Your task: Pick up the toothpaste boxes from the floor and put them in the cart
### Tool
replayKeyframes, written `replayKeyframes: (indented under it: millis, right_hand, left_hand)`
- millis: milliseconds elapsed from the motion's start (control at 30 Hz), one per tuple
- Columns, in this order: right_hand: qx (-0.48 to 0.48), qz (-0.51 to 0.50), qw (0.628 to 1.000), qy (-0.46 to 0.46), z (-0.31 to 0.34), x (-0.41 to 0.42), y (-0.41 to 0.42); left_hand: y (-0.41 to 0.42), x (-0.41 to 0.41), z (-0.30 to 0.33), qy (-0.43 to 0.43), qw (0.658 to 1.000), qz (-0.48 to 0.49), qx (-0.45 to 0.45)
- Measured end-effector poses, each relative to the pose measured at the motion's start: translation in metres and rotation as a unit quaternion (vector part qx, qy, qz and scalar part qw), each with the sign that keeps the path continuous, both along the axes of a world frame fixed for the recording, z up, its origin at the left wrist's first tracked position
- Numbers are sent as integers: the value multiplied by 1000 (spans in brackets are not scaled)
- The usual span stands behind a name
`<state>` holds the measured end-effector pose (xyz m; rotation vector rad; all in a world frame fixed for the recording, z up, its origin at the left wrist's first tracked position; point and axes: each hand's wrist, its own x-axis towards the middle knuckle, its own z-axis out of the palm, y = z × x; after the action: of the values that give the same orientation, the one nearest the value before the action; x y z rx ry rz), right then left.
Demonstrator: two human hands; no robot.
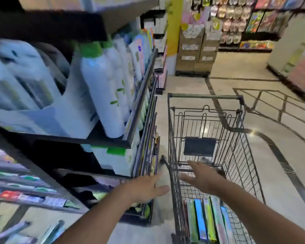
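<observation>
hands: left hand (144,188) and right hand (200,176) both spread wide, empty | boxes (205,221) stacked on edge at near end of cart (236,152) | risk: left wrist near shelf (139,106) edge; a bump could topple bottles (102,88)

No lettering on the shelved bottles (102,88) (all blurred) is readable.

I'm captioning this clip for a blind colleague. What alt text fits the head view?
Two open, empty hands reach forward in a shop aisle, the left hand beside the wire shopping cart and the right hand above its basket. Several long toothpaste boxes lie side by side in the cart's near end. Shelves of white bottles stand on the left.
</observation>
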<state>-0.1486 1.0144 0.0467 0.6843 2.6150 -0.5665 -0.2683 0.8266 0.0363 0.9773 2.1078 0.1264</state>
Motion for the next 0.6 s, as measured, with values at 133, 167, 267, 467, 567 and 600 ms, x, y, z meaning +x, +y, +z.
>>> replayKeyframes:
  millis: [133, 167, 267, 467, 567, 600]
  right_hand:
    - [26, 81, 996, 8, 10, -14, -92]
    - [30, 100, 994, 7, 11, -20, -117]
    - [38, 163, 986, -6, 11, -47, -192]
    - [57, 316, 946, 28, 12, -111, -346]
    - [35, 379, 923, 47, 13, -135, -419]
    - [34, 403, 914, 42, 11, -143, -441]
  left_hand:
    - [-105, -12, 1, 9, 999, 49, 11]
    - [-134, -18, 0, 6, 997, 73, 12]
    - [-232, -35, -6, 27, 988, 147, 34]
    - [-436, -23, 3, 85, 945, 314, 22]
    - [-517, -2, 12, 114, 913, 393, 2]
    - [-542, 4, 7, 119, 898, 424, 4]
